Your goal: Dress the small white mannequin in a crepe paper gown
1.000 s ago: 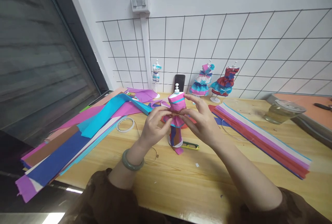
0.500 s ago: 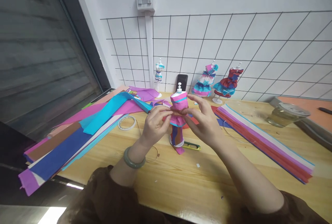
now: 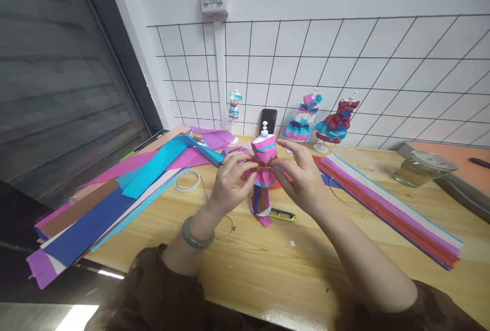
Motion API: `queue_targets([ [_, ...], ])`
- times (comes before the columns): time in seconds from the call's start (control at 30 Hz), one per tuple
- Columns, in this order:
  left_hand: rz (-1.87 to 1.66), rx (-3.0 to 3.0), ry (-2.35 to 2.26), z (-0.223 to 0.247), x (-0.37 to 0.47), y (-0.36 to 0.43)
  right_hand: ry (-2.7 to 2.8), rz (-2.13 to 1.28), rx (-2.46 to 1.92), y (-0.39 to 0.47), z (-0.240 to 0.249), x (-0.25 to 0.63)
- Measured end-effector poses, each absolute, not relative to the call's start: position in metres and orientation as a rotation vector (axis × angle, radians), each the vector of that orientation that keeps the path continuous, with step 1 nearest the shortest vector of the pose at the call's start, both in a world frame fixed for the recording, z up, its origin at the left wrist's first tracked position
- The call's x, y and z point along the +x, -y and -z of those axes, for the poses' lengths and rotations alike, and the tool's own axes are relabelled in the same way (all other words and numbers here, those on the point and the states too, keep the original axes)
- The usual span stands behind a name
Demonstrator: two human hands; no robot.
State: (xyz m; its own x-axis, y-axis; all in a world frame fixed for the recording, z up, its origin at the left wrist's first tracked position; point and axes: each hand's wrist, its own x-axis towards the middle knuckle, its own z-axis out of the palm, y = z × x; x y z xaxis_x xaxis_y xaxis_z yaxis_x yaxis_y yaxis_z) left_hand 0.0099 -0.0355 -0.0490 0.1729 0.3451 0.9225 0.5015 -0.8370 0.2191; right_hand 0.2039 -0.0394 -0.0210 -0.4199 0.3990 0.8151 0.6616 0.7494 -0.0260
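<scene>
A small dress form [image 3: 265,143] stands upright on the table in front of me, wrapped in pink crepe paper with a thin blue band. A short pink ruffled skirt [image 3: 265,178] with a blue edge flares below its waist. Across the waist runs a narrow brown paper strip [image 3: 263,165]. My left hand [image 3: 233,182], with a green bangle on the wrist, pinches the strip at the left side. On the right side, the fingertips of my right hand [image 3: 302,180] are closed on the strip too. The fingers partly hide its ends.
Crepe paper sheets [image 3: 88,223] lie piled at left, beside a tape roll [image 3: 187,181]. Folded paper strips [image 3: 394,213] stretch out at right. A yellow-green cutter [image 3: 283,214] lies by the form. Behind are a phone [image 3: 269,120], several dressed forms [image 3: 337,121] and a glass cup [image 3: 423,169].
My left fingers have shifted slightly right, toward the waist, and my right fingertips have pressed in closer. The brown strip sits across the waist in both frames.
</scene>
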Motion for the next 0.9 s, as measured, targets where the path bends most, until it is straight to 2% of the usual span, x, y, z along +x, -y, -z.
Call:
queue_targets([
  [0.4, 1.657, -2.297, 0.88, 0.055, 0.009, 0.031, 2.139, 0.356, -0.791, 0.043, 0.012, 0.206],
  [0.9, 1.716, -2.222, 0.874, 0.054, 0.006, 0.03, 2.137, 0.347, -0.834, 0.042, 0.013, 0.207],
])
